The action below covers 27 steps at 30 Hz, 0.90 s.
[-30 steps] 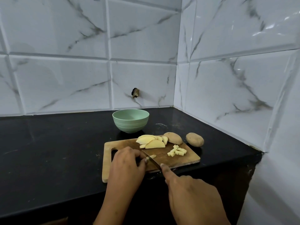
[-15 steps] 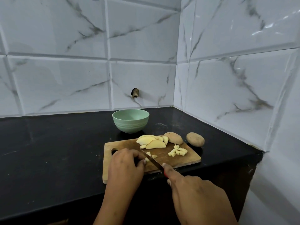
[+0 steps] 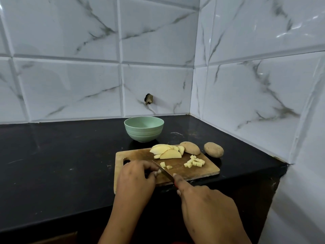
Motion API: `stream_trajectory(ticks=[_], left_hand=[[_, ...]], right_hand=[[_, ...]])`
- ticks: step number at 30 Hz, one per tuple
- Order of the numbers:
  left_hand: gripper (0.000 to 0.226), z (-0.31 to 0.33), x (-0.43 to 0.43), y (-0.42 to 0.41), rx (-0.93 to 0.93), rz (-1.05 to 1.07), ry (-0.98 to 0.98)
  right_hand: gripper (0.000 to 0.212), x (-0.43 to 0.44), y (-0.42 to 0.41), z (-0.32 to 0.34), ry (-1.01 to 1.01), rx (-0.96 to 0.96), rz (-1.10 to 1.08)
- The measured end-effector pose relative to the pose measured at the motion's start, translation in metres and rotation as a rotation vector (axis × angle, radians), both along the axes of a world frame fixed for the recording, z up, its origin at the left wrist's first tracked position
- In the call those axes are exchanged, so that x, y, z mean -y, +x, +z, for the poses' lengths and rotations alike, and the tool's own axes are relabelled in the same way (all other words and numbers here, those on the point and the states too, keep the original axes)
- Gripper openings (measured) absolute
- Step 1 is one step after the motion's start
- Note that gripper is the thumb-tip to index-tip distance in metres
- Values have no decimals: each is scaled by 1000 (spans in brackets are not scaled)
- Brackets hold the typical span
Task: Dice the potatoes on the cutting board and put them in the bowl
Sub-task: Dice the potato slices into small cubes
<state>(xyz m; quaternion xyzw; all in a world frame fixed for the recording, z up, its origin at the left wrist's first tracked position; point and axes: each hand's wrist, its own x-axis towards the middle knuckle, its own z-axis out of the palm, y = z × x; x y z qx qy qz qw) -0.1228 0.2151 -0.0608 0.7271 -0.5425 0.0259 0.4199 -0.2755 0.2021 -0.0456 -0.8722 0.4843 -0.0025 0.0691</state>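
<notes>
Clock directions are taken from the middle of the board, with 12 toward the back wall.

1. Tiled wall: closing in the counter at 12 and at 3, the two faces meeting in a corner at 1.
2. Black counter: stretching widest toward 9 and 10, where bare surface is lying open. Its front edge is running just beneath the board at 6; its right end is dropping off at 3 to 4.
3. Cutting board: lying flat, its handle hole at 9, its near edge sitting close to the counter's front edge.
4. Right hand: coming in from 5, gripping the knife handle, forefinger lying along the back of the blade.
5. Left hand: coming in from 7, fingers curled, pinning a potato piece against the board just beside the blade.
6. Green bowl: standing upright on the counter at 12, just off the board's far edge, its visible inside looking bare.
7. Whole potato: resting on the counter at 2, just off the board's corner.
8. Unpeeled potato half: sitting on the board's far edge at 1.
9. Potato slices: lying fanned and overlapping at 12, touching the half.
10. Knife: blade slanting from 6 toward the centre, edge down on the board.
11. Diced pile: sitting heaped at 3.
12. Two loose cubes: lying just right of the blade.
</notes>
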Motion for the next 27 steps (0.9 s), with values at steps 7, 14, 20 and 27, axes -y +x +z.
stream_trajectory(ticks=[7, 14, 20, 27], left_hand=[[20, -2, -2, 2, -87, 21, -50], [17, -2, -2, 8, -92, -9, -17], [18, -5, -2, 8, -114, 5, -16], [24, 11, 19, 9, -42, -62, 118]], right_hand=[[62, -5, -1, 4, 120, -26, -17], [75, -17, 14, 0, -27, -66, 60], [67, -1, 15, -7, -195, 46, 74], [46, 8, -21, -7, -185, 298, -83]])
